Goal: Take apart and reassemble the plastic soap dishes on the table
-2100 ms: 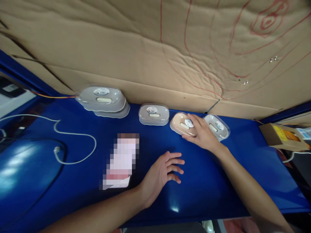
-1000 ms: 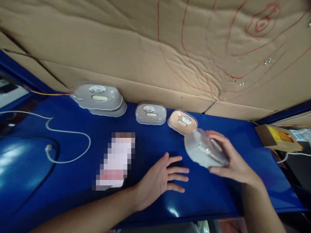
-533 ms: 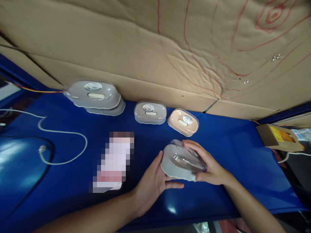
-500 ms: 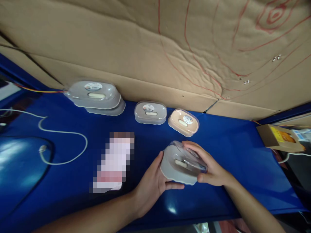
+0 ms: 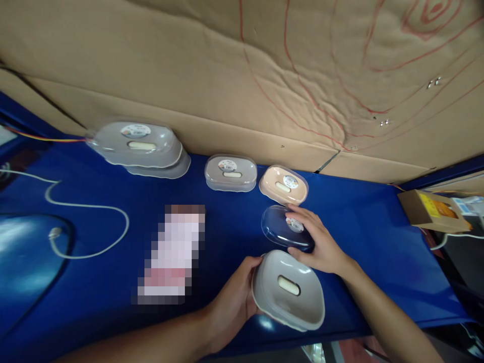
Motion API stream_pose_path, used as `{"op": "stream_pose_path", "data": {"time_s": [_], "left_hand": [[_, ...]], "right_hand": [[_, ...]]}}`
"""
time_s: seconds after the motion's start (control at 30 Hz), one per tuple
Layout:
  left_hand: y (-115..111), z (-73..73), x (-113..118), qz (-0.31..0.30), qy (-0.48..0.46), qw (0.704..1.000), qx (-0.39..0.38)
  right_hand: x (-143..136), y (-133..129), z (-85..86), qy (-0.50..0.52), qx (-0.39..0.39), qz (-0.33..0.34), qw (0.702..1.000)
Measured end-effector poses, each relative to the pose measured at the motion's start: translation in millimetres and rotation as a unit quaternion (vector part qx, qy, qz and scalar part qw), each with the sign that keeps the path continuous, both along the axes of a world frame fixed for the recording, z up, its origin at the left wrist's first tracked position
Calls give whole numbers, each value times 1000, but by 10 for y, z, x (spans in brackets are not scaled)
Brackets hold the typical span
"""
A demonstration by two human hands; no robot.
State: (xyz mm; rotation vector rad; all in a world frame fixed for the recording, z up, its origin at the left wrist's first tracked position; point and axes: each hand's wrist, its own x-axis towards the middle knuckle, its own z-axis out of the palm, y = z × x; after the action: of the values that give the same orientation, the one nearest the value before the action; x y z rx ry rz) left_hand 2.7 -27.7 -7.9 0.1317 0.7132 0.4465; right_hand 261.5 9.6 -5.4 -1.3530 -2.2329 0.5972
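Observation:
My left hand [image 5: 236,300] grips the left side of a grey soap box base [image 5: 312,297], which is uncovered and tilted toward me. A cream oval piece [image 5: 289,285] shows in its floor. Just beyond it, my right hand [image 5: 317,239] holds a clear lid [image 5: 278,229] with a round label, the thumb on the near edge and the fingers over the far side. The lid is apart from the base. Behind it stand a peach lidded soap box [image 5: 274,187] and a grey lidded soap box [image 5: 215,174].
Stacked grey lidded boxes [image 5: 151,156] stand at the back left of the blue table [image 5: 363,237]. A pixelated flat object [image 5: 172,252] lies left of my hands, near a white cable [image 5: 102,205]. A cardboard box [image 5: 427,212] sits at right, and a cardboard wall [image 5: 151,65] rises behind.
The clear lid has come off the grey base and moved away from me in my right hand. The base has moved nearer to me, its open inside now showing.

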Motion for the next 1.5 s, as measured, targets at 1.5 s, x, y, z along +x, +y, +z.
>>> {"op": "stream_pose_path", "data": {"time_s": [1.5], "left_hand": [[117, 40, -2, -56, 135, 958, 246]], "right_hand": [[112, -132, 277, 110, -154, 110, 976]]}}
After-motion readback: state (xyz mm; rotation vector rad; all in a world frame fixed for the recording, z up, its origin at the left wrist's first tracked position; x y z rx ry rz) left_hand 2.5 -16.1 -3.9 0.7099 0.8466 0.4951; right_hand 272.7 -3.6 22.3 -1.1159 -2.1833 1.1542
